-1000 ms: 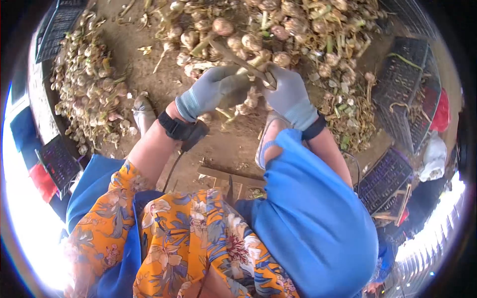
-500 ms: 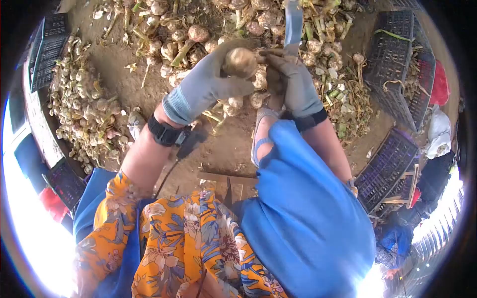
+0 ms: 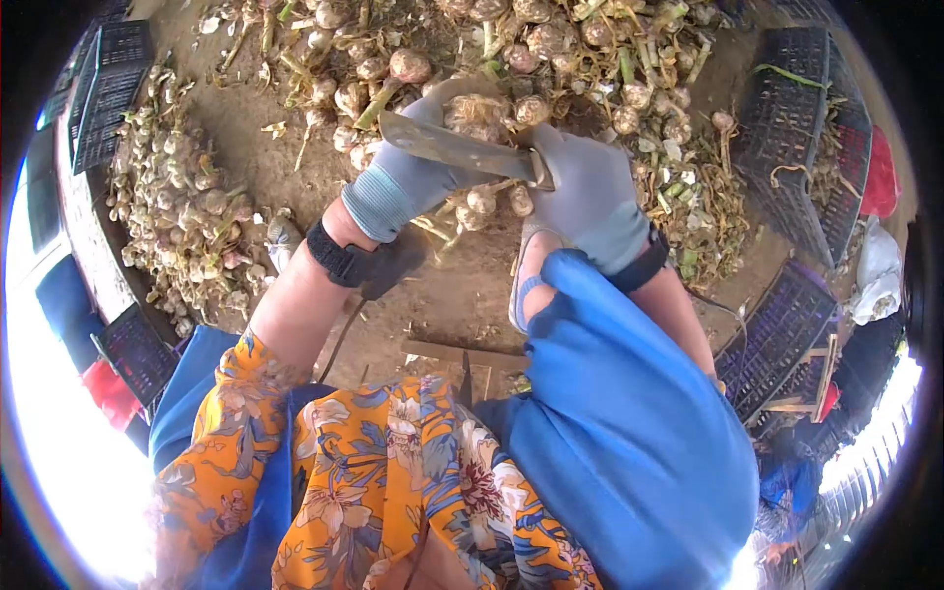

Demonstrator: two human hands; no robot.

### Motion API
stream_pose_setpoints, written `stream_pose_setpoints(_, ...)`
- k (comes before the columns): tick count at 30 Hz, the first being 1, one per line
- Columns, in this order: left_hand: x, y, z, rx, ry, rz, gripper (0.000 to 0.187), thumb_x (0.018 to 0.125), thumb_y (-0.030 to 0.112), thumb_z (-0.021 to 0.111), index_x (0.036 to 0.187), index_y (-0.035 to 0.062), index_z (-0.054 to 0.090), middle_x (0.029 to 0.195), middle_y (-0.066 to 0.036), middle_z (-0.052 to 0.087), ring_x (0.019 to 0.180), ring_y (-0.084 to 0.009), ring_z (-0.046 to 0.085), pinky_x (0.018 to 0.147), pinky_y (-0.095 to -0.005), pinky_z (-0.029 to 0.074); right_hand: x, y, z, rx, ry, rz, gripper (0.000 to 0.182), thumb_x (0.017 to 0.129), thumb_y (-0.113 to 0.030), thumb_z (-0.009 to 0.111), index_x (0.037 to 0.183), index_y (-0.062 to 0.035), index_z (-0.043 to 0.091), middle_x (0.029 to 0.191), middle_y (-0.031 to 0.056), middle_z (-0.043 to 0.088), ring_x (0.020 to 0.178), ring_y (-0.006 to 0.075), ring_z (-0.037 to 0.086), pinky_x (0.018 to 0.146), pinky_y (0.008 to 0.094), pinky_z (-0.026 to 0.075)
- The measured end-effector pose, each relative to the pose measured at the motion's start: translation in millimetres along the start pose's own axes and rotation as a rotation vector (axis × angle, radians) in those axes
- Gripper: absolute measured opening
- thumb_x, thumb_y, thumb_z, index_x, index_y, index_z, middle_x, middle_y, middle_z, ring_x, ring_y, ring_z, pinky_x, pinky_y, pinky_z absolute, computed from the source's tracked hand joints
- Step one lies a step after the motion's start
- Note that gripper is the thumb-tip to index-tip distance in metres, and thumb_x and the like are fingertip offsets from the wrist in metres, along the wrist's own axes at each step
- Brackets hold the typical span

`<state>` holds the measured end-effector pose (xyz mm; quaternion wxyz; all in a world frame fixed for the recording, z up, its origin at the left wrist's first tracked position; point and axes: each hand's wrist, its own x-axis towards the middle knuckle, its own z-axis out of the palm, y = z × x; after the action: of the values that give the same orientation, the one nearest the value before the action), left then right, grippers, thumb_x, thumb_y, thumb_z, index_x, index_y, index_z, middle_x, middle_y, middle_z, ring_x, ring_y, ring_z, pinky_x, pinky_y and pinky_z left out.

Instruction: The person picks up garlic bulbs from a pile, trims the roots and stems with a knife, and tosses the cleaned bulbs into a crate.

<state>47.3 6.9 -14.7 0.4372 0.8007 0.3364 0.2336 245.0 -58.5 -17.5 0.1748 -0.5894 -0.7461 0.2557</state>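
My left hand (image 3: 418,169), in a grey glove, is closed around a large garlic bulb (image 3: 476,110) whose stringy root side faces up. In my right hand (image 3: 588,192), gloved too, is a knife (image 3: 447,149). Its broad blade points left and lies across the left glove, just below the bulb in this view. Part of the left fingers is hidden behind the blade. Beyond both hands spreads a heap of garlic bulbs (image 3: 409,66) with cut stems and dry leaves.
A second pile of smaller garlic (image 3: 182,197) lies on the left. Black plastic crates (image 3: 782,118) stand on the right, with another crate (image 3: 777,329) nearer me. Stem and leaf scraps (image 3: 703,211) lie right of my hands. My shoe (image 3: 521,275) is close below them.
The knife has swung from pointing up and away to lying leftward across my left glove. My right hand has turned over, and the bulb's root side now shows.
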Motion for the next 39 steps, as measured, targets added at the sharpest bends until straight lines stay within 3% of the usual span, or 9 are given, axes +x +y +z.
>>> stream_pose_setpoints(5,-10.5,0.1,-3.2,0.275,-0.167,0.134,0.054,0.072,0.013,0.082,0.120,0.0044,0.060,0.084,-0.005,0.069,0.098,-0.0154,0.062,0.086,-0.0322,0.051,0.2,10.7,25.6,-0.048,0.022,0.052,0.025,0.076,-0.015,0.063,0.099,-0.0096,0.054,0.076,0.0139,0.063,0.072,0.0366,0.064,0.061,0.0464,0.050)
stream_pose_setpoints(8,-15.5,5.0,4.1,-0.187,-0.085,-0.403,0.026,0.077,0.025,0.073,0.102,0.0200,0.071,0.087,0.003,0.070,0.096,-0.0204,0.062,0.077,-0.0294,0.052,-2.1,16.9,36.4,-0.027,0.045,0.095,0.025,0.077,-0.017,0.064,0.099,-0.0107,0.054,0.076,0.0137,0.063,0.072,0.0369,0.064,0.059,0.0469,0.050)
stream_pose_setpoints(17,-20.0,16.8,10.0,0.393,-0.102,0.136,0.028,0.071,0.008,0.081,0.096,0.0032,0.070,0.089,-0.003,0.068,0.084,-0.0094,0.062,0.072,-0.0255,0.053,-11.1,25.1,38.7,-0.064,-0.064,0.222,0.030,0.081,-0.021,0.064,0.106,-0.0089,0.054,0.079,0.0158,0.066,0.073,0.0356,0.066,0.061,0.0449,0.052)
stream_pose_setpoints(19,-20.6,43.6,9.9,-0.273,0.115,-0.485,0.042,0.075,0.011,0.079,0.111,-0.0002,0.061,0.094,-0.005,0.068,0.083,-0.0107,0.062,0.073,-0.0257,0.053,-11.8,57.7,38.6,-0.200,-0.104,0.502,0.035,0.081,-0.021,0.064,0.111,-0.0055,0.054,0.084,0.0197,0.067,0.076,0.0336,0.068,0.065,0.0436,0.054)
stream_pose_setpoints(22,-31.2,54.1,0.8,-0.083,0.120,-0.317,0.047,0.078,0.012,0.076,0.116,-0.0029,0.054,0.097,-0.006,0.067,0.082,-0.0116,0.064,0.074,-0.0248,0.053,-64.4,149.3,18.9,-0.351,0.158,0.634,0.021,0.089,-0.023,0.057,0.101,-0.0076,0.062,0.085,0.0178,0.068,0.079,0.0303,0.068,0.069,0.0408,0.053)
stream_pose_setpoints(24,-41.0,22.5,-7.5,-0.556,0.171,-0.737,0.043,0.079,0.011,0.074,0.115,-0.0022,0.056,0.100,-0.007,0.067,0.088,-0.0175,0.066,0.080,-0.0295,0.055,-59.0,85.9,-33.2,-0.221,0.366,0.740,0.018,0.091,-0.023,0.058,0.094,-0.0067,0.066,0.089,0.0133,0.070,0.083,0.0250,0.068,0.074,0.0360,0.052)
stream_pose_setpoints(29,-142.0,-73.0,-130.6,0.632,0.485,-0.334,0.048,0.087,0.016,0.067,0.131,0.0077,0.052,0.115,-0.011,0.065,0.095,-0.0238,0.065,0.082,-0.0329,0.054,-73.9,125.2,-8.6,-0.031,0.512,0.564,0.013,0.088,-0.018,0.063,0.097,-0.0104,0.069,0.095,0.0062,0.070,0.084,0.0209,0.066,0.078,0.0326,0.052)
stream_pose_setpoints(33,-161.2,-119.3,-177.5,0.335,0.644,-0.838,0.049,0.091,0.023,0.064,0.136,0.0079,0.049,0.117,-0.016,0.064,0.104,-0.0239,0.064,0.087,-0.0329,0.053,-54.0,101.2,11.9,0.082,0.418,0.552,0.011,0.088,-0.016,0.063,0.095,-0.0120,0.070,0.097,0.0036,0.070,0.082,0.0156,0.065,0.076,0.0298,0.053)
stream_pose_setpoints(39,-45.7,-181.6,-87.7,0.730,-0.071,-1.246,0.065,0.080,0.042,0.072,0.129,0.0026,0.053,0.118,-0.016,0.065,0.108,-0.0283,0.063,0.094,-0.0392,0.049,-23.7,68.1,36.3,0.203,0.392,0.325,0.010,0.085,-0.013,0.066,0.095,-0.0107,0.068,0.087,0.0029,0.071,0.074,0.0137,0.065,0.070,0.0260,0.052)
